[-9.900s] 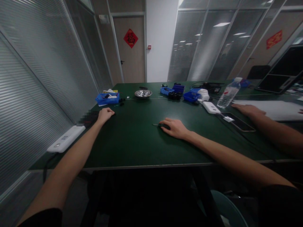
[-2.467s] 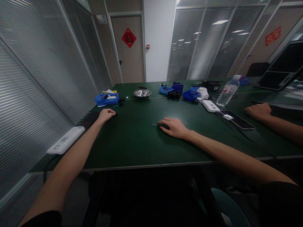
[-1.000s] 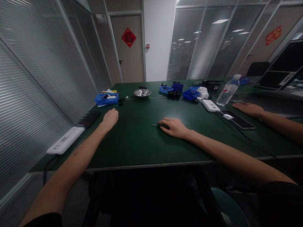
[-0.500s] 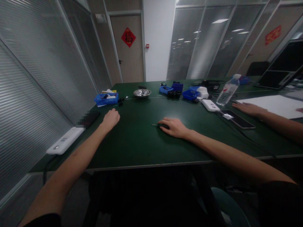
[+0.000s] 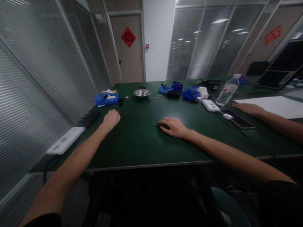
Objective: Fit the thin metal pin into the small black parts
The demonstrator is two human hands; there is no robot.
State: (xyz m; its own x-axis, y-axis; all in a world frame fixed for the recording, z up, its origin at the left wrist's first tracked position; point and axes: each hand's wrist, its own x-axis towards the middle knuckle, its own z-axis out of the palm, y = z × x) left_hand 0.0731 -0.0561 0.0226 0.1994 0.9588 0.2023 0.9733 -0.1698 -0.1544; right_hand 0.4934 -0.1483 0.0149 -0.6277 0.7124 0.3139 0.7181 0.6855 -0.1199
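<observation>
My right hand (image 5: 174,127) rests on the green table (image 5: 132,142), its fingers closed around a screwdriver (image 5: 163,125). The screwdriver has a dark handle, partly hidden by my hand, and a thin metal shaft that points left, low over the tabletop. Left of it, my left hand (image 5: 112,118) lies on the table with its fingers curled in and nothing visible in them. Nearest to my left hand are a blue tray (image 5: 106,99) of small parts and a dark flat object (image 5: 92,119), partly pixelated. Beyond both hands stands a shiny metal bowl (image 5: 142,93) with small pieces inside.
Blue bins (image 5: 190,95) and a black coil (image 5: 174,94) stand at the back. A power strip (image 5: 66,140) lies at left, another (image 5: 210,105) at right, near a phone (image 5: 238,119) and a water bottle (image 5: 228,90). Another person's hand (image 5: 248,109) lies beside white paper (image 5: 279,105).
The screwdriver handle has turned slightly in my right hand, and more of it shows along my thumb. My left hand stays almost still. The other person's hand has shifted slightly.
</observation>
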